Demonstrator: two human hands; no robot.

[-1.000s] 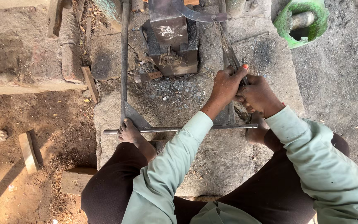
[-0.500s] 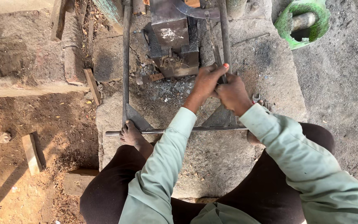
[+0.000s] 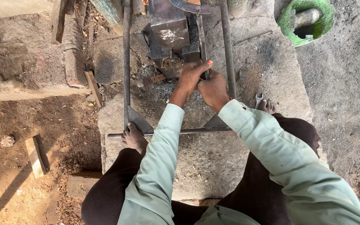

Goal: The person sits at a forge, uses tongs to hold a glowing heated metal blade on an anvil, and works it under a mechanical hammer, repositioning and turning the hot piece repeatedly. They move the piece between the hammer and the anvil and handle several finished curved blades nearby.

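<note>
Both hands, left hand (image 3: 189,78) & right hand (image 3: 214,89), fingers closed around thin metal rod (image 3: 202,46); green ring (image 3: 306,20) at 1 o'clock.

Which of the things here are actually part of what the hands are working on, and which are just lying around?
In use:
- left hand and right hand, gripping the thin metal strip
- dark metal block it runs alongside
- metal rod frame, pinned by a bare foot

Lying about:
- spanner
- green ring
- wood offcut
</note>
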